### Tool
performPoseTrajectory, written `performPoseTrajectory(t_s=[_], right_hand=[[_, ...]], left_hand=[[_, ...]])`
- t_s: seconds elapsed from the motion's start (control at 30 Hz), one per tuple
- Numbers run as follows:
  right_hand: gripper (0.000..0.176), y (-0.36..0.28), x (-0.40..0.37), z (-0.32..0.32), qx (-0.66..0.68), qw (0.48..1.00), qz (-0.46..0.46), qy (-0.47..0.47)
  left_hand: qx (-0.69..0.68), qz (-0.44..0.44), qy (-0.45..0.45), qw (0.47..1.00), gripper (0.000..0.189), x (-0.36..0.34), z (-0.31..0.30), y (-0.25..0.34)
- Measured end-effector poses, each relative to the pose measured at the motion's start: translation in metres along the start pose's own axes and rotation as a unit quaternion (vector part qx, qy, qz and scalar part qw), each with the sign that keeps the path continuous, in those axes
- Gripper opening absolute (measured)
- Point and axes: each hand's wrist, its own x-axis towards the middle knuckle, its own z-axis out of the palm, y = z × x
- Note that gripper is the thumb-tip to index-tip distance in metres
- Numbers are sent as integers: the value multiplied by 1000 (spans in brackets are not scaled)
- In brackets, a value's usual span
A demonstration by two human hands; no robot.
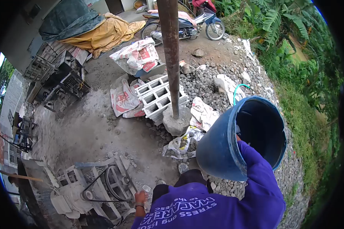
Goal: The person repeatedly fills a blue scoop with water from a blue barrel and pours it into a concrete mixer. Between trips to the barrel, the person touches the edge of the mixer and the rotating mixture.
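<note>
My right arm, in a purple sleeve, reaches over the rim of a large blue plastic barrel (217, 149) that leans towards me. Only a sliver of my right hand (238, 138) shows inside the barrel's mouth. The fingers are hidden, and a small greyish shape by them is too dark to name. My left hand (140, 197), with a dark band at the wrist, hangs low at my side, fingers loosely apart and apparently holding nothing. Close to its left is a dusty machine with a spoked pulley wheel (116, 182) and a black belt.
A rusty metal post (172, 57) rises from a concrete footing (177, 120). Hollow blocks (156, 97), cement sacks (123, 97) and gravel (202, 84) lie around it. A green hose (238, 91) is behind the barrel. A motorcycle (185, 28) stands farther back; plants (294, 76) border the right.
</note>
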Motion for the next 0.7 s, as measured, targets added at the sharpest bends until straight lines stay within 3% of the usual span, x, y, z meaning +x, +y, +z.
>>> performPoseTrajectory(t_s=[0.03,0.1,0.13,0.17,0.23,0.33,0.47,0.5,0.6,0.63,0.7], right_hand=[[49,-3,9,-2,68,998,-3,-7],[51,-76,-65,-36,38,998,-6,43],[49,-85,-76,-34,199,976,74,59],[45,-88,-94,-48,207,971,110,43],[38,-70,-102,-56,326,936,133,1],[46,-72,-129,-77,490,847,196,-69],[45,-149,-217,-118,508,844,168,-32],[45,-142,-219,-122,504,847,166,-31],[38,-115,-238,-124,576,806,41,127],[38,-117,-247,-127,572,810,40,125],[34,-127,-275,-134,563,804,-59,180]], left_hand=[[-9,-2,5,1000,24,7,2,6],[-12,94,-25,995,28,32,16,15],[-19,94,-27,995,28,29,26,26],[0,100,-15,995,29,28,33,39],[17,110,-9,994,30,25,48,59],[55,170,-38,983,28,27,57,86],[73,201,-34,976,28,16,66,114],[69,215,-39,974,27,18,67,119],[73,228,-48,970,26,22,68,125],[86,231,-51,968,25,20,71,129],[68,230,-54,969,26,17,75,135]])
